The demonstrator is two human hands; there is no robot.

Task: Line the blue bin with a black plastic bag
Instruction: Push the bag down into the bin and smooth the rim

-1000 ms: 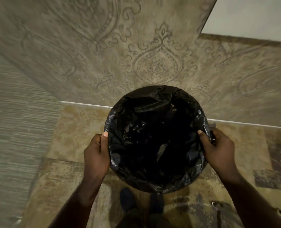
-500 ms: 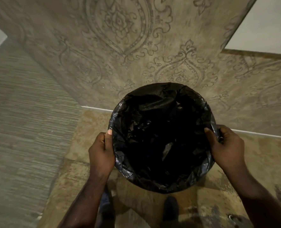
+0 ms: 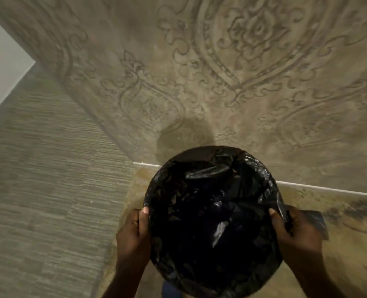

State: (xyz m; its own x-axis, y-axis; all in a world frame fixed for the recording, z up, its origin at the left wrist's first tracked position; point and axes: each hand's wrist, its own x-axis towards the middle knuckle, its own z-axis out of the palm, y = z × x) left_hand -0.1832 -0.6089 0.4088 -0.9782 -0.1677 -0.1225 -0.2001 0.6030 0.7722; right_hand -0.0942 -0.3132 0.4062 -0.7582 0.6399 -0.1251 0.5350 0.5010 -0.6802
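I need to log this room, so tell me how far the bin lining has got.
Mostly done: the black bag is opened inside the bin and folded over the rim all round. In hand: the left hand and right hand grip opposite sides of the rim, thumbs on the plastic. Left: let go; the bin's own blue wall is hidden, so overhang cannot be judged.

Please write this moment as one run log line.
left hand: grips rim | right hand: grips rim | black bag: folded over rim, lining bin
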